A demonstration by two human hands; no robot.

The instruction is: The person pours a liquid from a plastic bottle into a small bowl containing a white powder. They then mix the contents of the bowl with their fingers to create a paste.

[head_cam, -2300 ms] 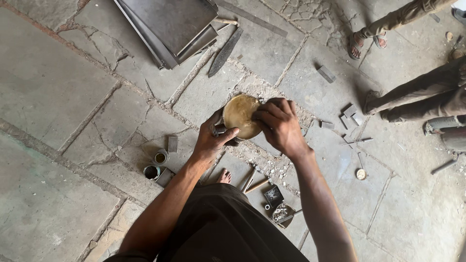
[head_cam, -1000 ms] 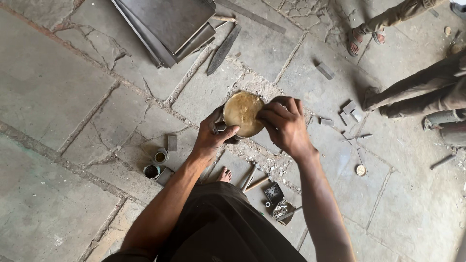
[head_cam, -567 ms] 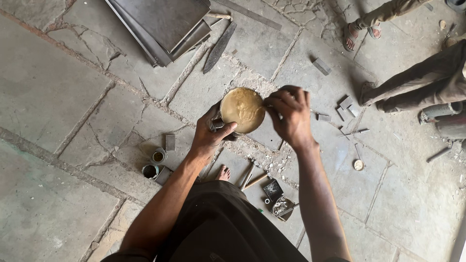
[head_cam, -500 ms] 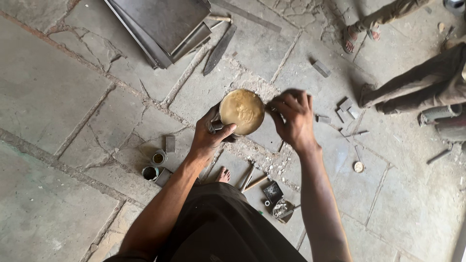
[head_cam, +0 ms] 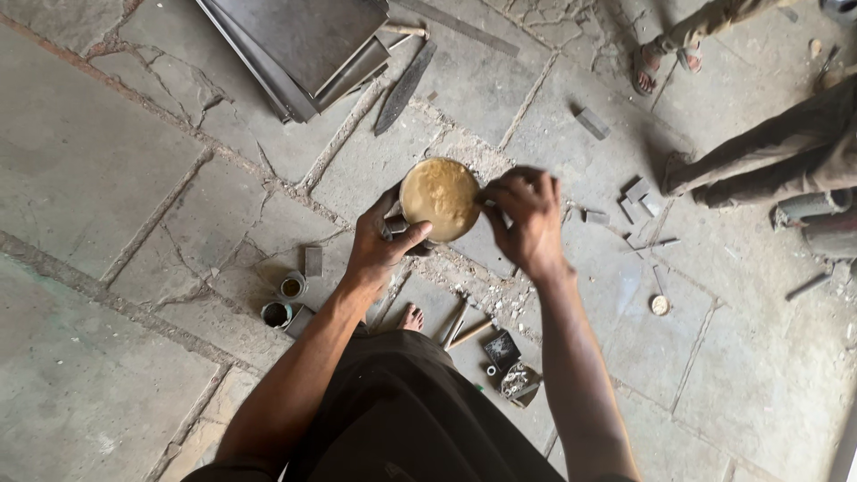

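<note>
Yellowish paste fills the round tin (head_cam: 438,198) mid-frame; I see left hand (head_cam: 382,243) gripping it, right hand (head_cam: 527,217) fingers pinched at its rim.

One bowl (head_cam: 439,198), two hands (head_cam: 379,245).

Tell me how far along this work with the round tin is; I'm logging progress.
Done, by the look of it: the round tin is open and full of a yellowish paste. In hand: the left hand grips the tin's side, and the right hand has its fingertips at the rim. Left: the small cups and metal blocks on the stone floor lie untouched. Whether any paste has been taken cannot be told.
</note>
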